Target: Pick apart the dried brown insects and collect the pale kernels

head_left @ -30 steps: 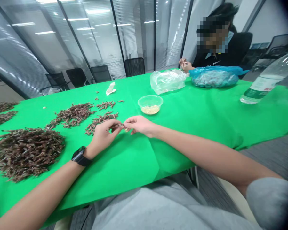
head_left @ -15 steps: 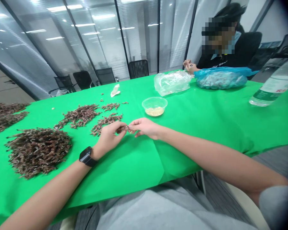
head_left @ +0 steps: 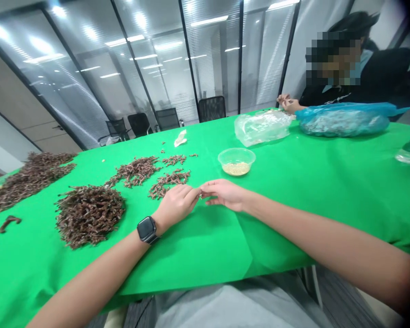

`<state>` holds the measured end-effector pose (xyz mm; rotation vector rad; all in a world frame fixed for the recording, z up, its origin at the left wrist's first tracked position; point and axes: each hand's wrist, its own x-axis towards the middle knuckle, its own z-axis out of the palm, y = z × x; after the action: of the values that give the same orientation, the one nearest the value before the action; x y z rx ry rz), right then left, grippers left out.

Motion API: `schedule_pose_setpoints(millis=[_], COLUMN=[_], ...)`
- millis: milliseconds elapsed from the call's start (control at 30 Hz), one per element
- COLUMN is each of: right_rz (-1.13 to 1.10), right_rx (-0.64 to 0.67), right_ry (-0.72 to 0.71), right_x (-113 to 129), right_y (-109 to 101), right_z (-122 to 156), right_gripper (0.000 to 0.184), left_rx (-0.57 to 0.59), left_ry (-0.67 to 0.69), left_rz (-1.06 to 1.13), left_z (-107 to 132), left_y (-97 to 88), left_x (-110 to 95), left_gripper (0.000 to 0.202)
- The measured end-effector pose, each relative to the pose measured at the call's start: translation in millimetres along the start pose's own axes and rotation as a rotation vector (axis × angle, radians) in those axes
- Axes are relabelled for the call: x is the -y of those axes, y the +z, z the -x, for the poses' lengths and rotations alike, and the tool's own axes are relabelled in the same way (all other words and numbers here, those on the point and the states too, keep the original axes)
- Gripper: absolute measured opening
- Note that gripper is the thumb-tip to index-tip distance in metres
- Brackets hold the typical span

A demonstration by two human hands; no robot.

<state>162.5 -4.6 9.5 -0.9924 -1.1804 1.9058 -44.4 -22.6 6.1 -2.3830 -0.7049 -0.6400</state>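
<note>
Left hand point(head_left: 176, 203) and right hand point(head_left: 224, 194) are curling nearly shut at centre frame, any held bit too small to tell, working within reach of the heaped brown sprigs point(head_left: 89, 216) lower left.

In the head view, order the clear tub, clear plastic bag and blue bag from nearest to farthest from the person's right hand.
1. Clear tub, just beyond the right hand.
2. Clear plastic bag, behind the tub.
3. Blue bag, farthest, toward the table's far right.
</note>
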Motion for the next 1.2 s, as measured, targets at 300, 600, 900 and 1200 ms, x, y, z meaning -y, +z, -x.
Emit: schedule_pose_setpoints(millis=[300, 600, 900, 1200], right_rz=[-0.072, -0.069, 0.048, 0.211], right_rx=[0.002, -0.024, -0.034, -0.074], right_ry=[-0.007, -0.017, -0.041, -0.127], right_x=[-2.6, 0.5, 0.8, -1.7], right_y=[-3.3, 1.7, -0.8, 0.3], right_z=[-1.2, 1.5, 0.5, -1.3], right_gripper=[0.007, 0.009, 0.007, 0.009], left_rx=[0.03, 0.004, -0.039, -0.006], left_ry=[-0.032, -0.242, -0.398, -0.438], left_rz=[-0.028, 0.213, 0.401, 0.463], left_z=[-1.5, 1.6, 5.1, 3.0], left_y=[3.5, 5.7, 8.2, 7.3], left_x=[-5.2, -1.3, -1.8, -1.5], left_gripper=[0.022, 0.013, 0.015, 0.018])
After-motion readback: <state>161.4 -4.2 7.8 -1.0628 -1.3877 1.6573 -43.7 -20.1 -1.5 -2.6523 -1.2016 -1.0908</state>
